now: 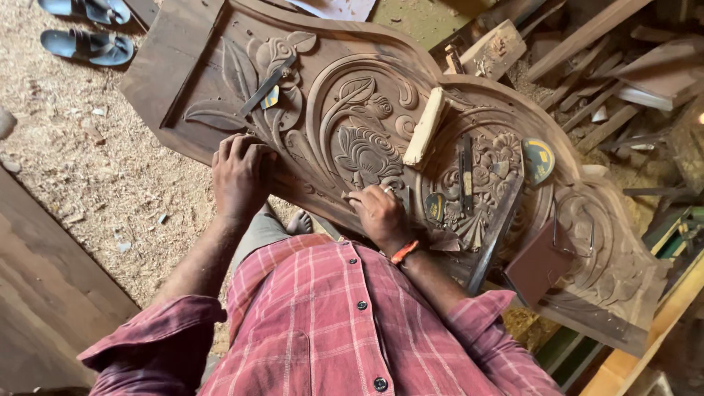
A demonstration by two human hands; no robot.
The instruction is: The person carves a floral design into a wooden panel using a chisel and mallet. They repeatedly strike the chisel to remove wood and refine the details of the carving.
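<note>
The right hand is pinching something small against the carved wooden panel — fingers closed tight, though what they are holding is too hidden to tell. The left hand is pressing flat on the near left edge, fingers curled over the rim, gripping nothing else. Done well, this probably calls for the left hand bracing firmly while the right is working in short, controlled strokes along the relief. The panel is lying across the middle — dark brown, arched, covered with flowers and leaves, a pale wooden mallet resting on it.
</note>
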